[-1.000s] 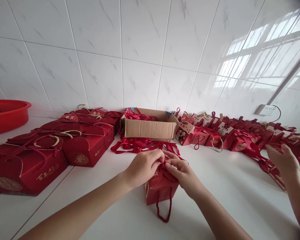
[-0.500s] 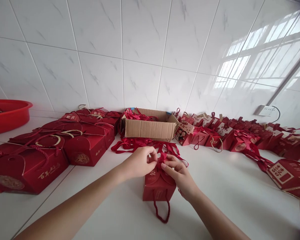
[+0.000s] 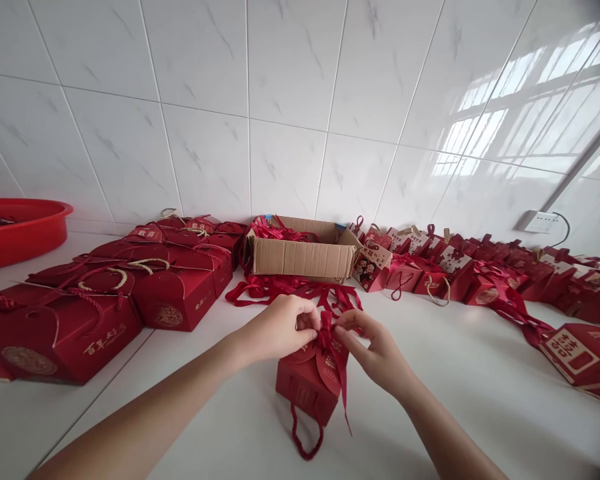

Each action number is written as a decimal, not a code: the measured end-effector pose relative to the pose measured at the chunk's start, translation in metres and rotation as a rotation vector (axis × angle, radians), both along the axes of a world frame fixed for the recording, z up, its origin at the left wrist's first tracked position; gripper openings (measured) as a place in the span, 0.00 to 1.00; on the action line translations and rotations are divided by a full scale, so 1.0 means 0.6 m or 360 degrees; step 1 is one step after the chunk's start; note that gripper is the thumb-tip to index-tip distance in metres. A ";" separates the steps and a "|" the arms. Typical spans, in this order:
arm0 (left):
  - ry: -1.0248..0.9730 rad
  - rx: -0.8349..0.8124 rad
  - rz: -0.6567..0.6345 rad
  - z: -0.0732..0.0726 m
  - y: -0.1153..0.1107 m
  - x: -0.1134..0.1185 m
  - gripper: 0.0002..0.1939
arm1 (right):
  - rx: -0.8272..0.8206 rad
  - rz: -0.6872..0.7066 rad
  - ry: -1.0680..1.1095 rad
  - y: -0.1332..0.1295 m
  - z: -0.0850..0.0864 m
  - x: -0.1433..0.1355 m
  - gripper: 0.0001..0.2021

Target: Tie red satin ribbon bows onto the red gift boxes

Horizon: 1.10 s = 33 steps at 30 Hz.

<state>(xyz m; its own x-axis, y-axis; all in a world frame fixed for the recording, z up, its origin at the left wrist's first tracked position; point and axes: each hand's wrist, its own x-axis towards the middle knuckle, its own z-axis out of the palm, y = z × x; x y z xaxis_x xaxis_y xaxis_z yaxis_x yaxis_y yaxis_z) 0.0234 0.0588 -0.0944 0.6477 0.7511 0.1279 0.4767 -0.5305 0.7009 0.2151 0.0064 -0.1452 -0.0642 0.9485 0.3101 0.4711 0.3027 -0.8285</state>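
Note:
A small red gift box (image 3: 305,383) with gold lettering stands on the white table in front of me, its dark red cord handle (image 3: 307,443) lying toward me. On its top is a red ribbon (image 3: 326,333) tied in a bow, with one tail hanging down the right side. My left hand (image 3: 285,327) pinches the ribbon from the left, thumb against fingers. From the right, my right hand (image 3: 375,343) pinches the other side of the bow between thumb and forefinger. The exact grip of the fingertips is partly hidden.
An open cardboard box (image 3: 303,259) with red ribbons stands by the tiled wall; loose ribbons (image 3: 260,291) lie before it. Larger red boxes (image 3: 170,293) fill the left, near a red basin (image 3: 25,233). Several small gift boxes (image 3: 457,267) line the right, below a socket (image 3: 539,221).
The gift box has turned and shifted slightly left and nearer. The bow and its hanging tail now show plainly. My right hand has moved a little right, to the bow's side.

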 end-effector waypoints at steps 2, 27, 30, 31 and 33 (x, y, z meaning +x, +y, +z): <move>0.0045 -0.0018 -0.0034 0.004 0.000 -0.003 0.06 | 0.0100 -0.0032 -0.0186 -0.006 0.005 0.008 0.10; 0.0209 -0.0017 -0.0035 0.023 -0.012 -0.016 0.07 | 0.0188 0.0961 -0.0695 0.037 0.083 0.027 0.21; 0.0281 0.0013 0.0010 0.029 -0.006 -0.021 0.06 | 0.0169 0.1018 -0.0783 0.042 0.083 0.035 0.25; 0.0290 0.0022 0.0018 0.031 -0.004 -0.023 0.06 | 0.0159 0.1045 -0.0792 0.043 0.084 0.038 0.25; 0.0284 0.0018 0.0016 0.034 0.000 -0.027 0.07 | 0.0145 0.1098 -0.0795 0.044 0.085 0.042 0.26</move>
